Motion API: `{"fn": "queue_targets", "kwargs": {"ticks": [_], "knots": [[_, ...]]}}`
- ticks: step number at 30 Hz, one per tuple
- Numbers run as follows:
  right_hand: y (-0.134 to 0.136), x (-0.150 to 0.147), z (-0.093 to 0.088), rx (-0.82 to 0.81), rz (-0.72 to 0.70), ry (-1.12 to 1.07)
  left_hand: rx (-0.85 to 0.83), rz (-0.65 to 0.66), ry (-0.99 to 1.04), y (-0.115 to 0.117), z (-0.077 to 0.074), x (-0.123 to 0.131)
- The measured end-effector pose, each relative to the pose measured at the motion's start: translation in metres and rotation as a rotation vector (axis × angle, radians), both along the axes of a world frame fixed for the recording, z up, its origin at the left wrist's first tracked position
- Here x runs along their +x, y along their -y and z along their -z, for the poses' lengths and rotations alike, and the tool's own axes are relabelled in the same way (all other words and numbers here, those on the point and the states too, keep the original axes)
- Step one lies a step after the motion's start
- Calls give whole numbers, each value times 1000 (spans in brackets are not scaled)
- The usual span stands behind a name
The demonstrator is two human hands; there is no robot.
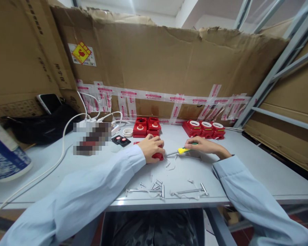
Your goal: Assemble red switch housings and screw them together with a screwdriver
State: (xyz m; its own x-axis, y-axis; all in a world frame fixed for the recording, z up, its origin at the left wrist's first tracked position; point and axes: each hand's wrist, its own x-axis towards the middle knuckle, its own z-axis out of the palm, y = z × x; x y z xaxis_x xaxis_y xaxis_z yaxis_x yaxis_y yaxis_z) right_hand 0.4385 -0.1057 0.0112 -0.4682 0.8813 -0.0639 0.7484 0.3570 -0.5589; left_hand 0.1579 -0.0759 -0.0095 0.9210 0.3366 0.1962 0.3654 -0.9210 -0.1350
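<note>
My left hand (152,148) is closed over a red housing (157,156) on the grey table, its fingers hiding most of it. In my right hand (202,145) is a screwdriver (181,150) with a yellow and green handle. Its shaft points left, and the tip meets or nearly meets the housing's right side. A thin metal rod (188,157) with a white cord lies just below the screwdriver. Nearer the front edge rest two T-shaped metal rods, one on the left (146,190) and one on the right (190,191), with several loose screws (156,184) beside them.
Behind my left hand stand two red housings (140,128) with round knobs, a white ring (127,132) and black plates (121,140). Several red housings with white rings (206,128) sit back right. A white cable (63,147) crosses the left side near a blue-and-white container (7,153).
</note>
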Motion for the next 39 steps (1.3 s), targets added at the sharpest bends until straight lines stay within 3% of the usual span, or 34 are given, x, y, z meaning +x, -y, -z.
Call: {"fn": "queue_targets", "kwargs": {"ticks": [13, 29, 33, 39], "knots": [[3, -2, 2, -51, 40, -74, 7, 5, -2, 0, 0, 0], [5, -3, 20, -51, 107, -144, 10, -2, 6, 0, 1, 1], [6, -5, 20, -2, 139, -173, 6, -7, 1, 0, 1, 2], [7, -2, 16, -56, 116, -168, 24, -11, -4, 0, 1, 2]]}}
